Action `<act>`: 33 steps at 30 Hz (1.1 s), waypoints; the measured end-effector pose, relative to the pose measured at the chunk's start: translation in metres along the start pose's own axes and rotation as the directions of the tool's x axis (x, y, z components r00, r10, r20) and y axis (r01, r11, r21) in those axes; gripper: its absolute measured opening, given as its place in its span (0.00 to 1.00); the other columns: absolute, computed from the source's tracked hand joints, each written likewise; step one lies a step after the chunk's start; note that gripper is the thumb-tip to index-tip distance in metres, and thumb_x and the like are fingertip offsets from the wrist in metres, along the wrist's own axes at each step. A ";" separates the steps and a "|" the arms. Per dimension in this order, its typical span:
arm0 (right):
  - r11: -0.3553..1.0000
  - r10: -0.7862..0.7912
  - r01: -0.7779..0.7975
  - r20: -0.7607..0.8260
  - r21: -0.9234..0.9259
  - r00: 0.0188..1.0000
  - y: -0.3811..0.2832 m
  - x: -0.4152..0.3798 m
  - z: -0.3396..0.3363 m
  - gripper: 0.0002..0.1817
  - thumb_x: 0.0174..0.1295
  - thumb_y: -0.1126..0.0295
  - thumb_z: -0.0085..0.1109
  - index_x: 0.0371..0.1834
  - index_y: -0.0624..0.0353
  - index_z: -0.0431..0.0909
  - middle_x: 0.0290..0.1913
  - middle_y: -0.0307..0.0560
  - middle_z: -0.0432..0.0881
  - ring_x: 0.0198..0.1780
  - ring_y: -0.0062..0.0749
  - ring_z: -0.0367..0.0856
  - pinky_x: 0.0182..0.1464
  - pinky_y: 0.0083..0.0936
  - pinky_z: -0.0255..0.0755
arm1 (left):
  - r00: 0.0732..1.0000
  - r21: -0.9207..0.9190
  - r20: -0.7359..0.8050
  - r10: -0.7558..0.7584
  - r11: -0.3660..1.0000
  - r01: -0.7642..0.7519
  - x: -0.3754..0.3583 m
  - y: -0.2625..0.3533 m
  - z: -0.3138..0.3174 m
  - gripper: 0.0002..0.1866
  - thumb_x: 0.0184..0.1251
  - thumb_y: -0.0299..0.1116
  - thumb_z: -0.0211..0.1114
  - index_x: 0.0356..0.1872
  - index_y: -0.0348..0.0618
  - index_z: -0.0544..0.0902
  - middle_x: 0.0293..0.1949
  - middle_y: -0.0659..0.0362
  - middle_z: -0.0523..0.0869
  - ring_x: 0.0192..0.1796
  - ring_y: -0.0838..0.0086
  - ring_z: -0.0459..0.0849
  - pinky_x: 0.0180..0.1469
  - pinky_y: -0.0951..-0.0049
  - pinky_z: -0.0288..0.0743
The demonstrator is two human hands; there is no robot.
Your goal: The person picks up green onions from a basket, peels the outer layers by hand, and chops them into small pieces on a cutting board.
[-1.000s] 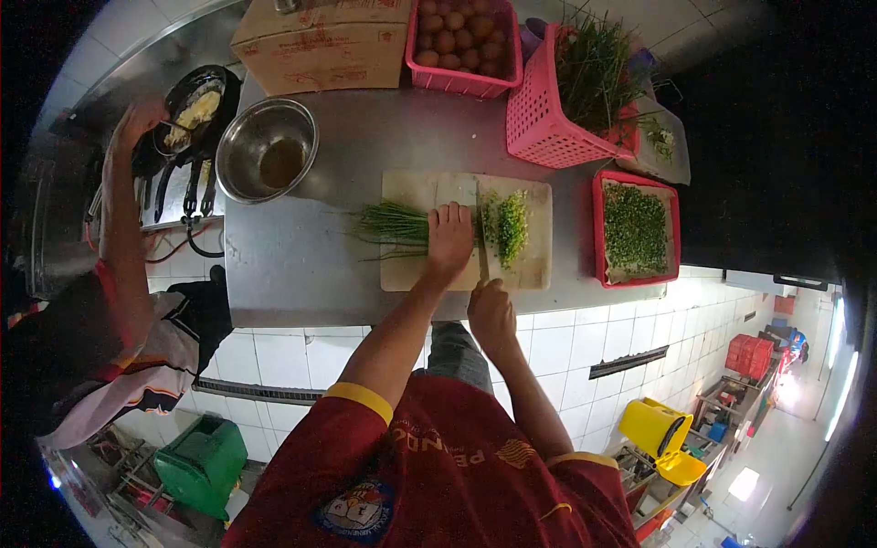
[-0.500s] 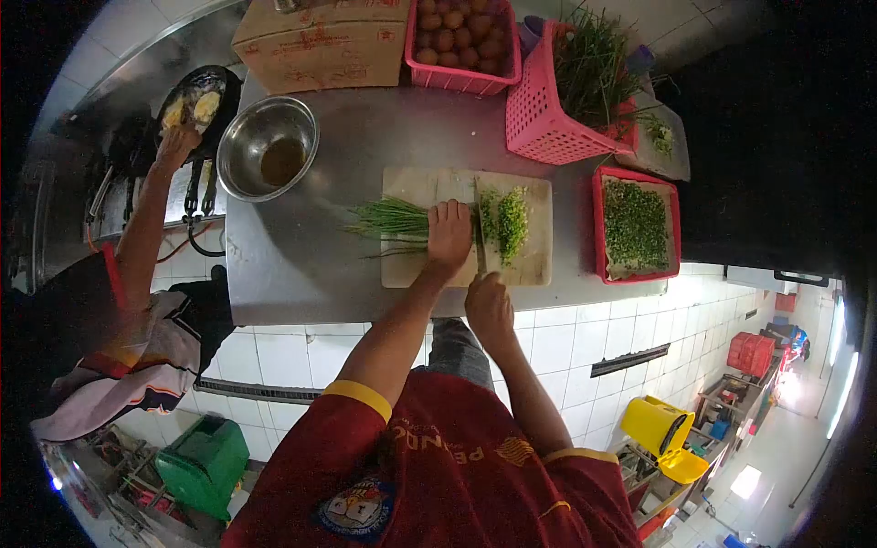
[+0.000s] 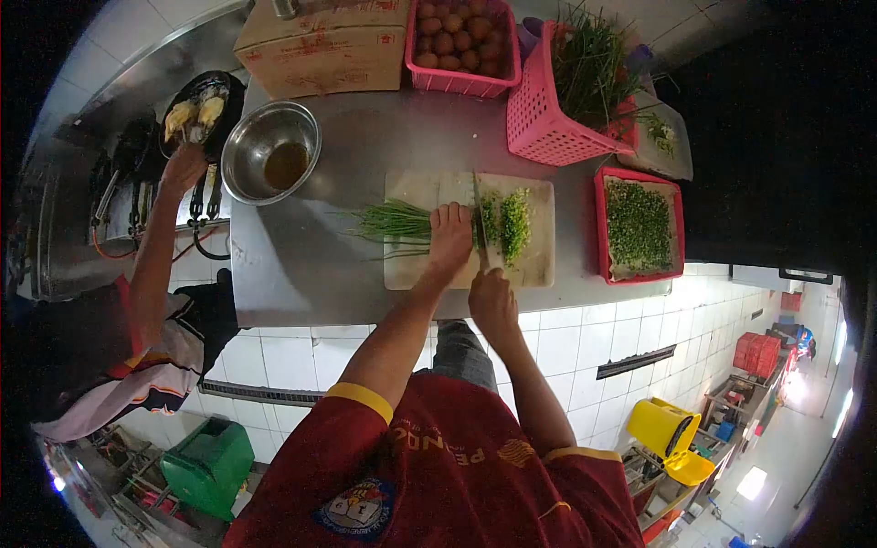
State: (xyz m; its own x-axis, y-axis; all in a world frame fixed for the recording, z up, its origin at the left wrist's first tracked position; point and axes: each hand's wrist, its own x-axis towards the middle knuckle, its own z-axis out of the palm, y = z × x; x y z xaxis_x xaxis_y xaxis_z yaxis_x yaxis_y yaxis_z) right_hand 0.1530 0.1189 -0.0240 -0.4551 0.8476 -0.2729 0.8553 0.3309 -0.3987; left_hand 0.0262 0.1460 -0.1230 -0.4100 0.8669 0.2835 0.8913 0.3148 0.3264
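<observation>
On a pale cutting board [image 3: 539, 267] my left hand [image 3: 451, 239] presses down on a bunch of long green stalks [image 3: 395, 222], whose thin ends stick out past the board's left edge. Close to its right side stands the blade of a knife [image 3: 481, 233]. My right hand [image 3: 492, 300] is wrapped round the knife's handle at the board's near edge. Chopped green pieces [image 3: 515, 224] lie in a heap just right of the blade. A red tray [image 3: 681, 239] lined with paper, right of the board, holds more chopped greens [image 3: 637, 226].
A metal bowl [image 3: 239, 160] with brown liquid, a cardboard box [image 3: 329, 50], a pink basket of round brown items [image 3: 461, 80] and a pink basket of greens [image 3: 539, 119] stand on the steel table [image 3: 301, 301]. At left, a co-worker's hand [image 3: 185, 166] reaches to a pan [image 3: 228, 105].
The view has shifted slightly. The co-worker's hand has moved a little at the pan. My hands keep nearly the same places on the stalks and the knife.
</observation>
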 end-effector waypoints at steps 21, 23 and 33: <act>0.989 0.126 -0.131 0.068 0.072 0.990 -0.003 -0.011 0.025 0.16 0.69 0.64 0.49 0.39 0.71 0.69 0.34 0.67 0.82 0.36 0.60 0.84 0.39 0.47 0.78 | 0.992 -0.096 -0.120 -0.024 0.995 0.012 -0.003 -0.003 0.007 0.12 0.68 0.28 0.53 0.50 0.36 0.70 0.47 0.47 0.73 0.54 0.53 0.71 0.62 0.52 0.61; 0.978 0.109 -0.116 0.052 0.174 0.993 0.012 -0.004 0.048 0.15 0.67 0.65 0.50 0.41 0.71 0.67 0.34 0.66 0.82 0.37 0.61 0.83 0.39 0.48 0.77 | 0.997 -0.170 -0.049 -0.057 0.984 0.048 0.000 -0.005 0.010 0.14 0.69 0.29 0.53 0.52 0.35 0.69 0.48 0.46 0.72 0.55 0.52 0.71 0.63 0.52 0.61; 0.971 -0.239 0.226 -0.233 -0.079 0.943 0.030 0.009 0.076 0.33 0.62 0.69 0.54 0.65 0.83 0.57 0.33 0.54 0.76 0.32 0.52 0.78 0.35 0.40 0.76 | 0.986 -0.144 -0.165 0.009 0.989 -0.033 -0.001 -0.007 0.009 0.13 0.64 0.26 0.54 0.50 0.38 0.70 0.46 0.48 0.72 0.51 0.53 0.71 0.58 0.52 0.63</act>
State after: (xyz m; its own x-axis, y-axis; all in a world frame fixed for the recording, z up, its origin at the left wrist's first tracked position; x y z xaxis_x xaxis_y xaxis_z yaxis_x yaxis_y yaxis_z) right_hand 0.1559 0.1046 -0.1052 -0.5756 0.8166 0.0422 0.7469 0.5461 -0.3794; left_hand 0.0226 0.1466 -0.1339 -0.4282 0.7942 0.4312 0.8672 0.2269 0.4432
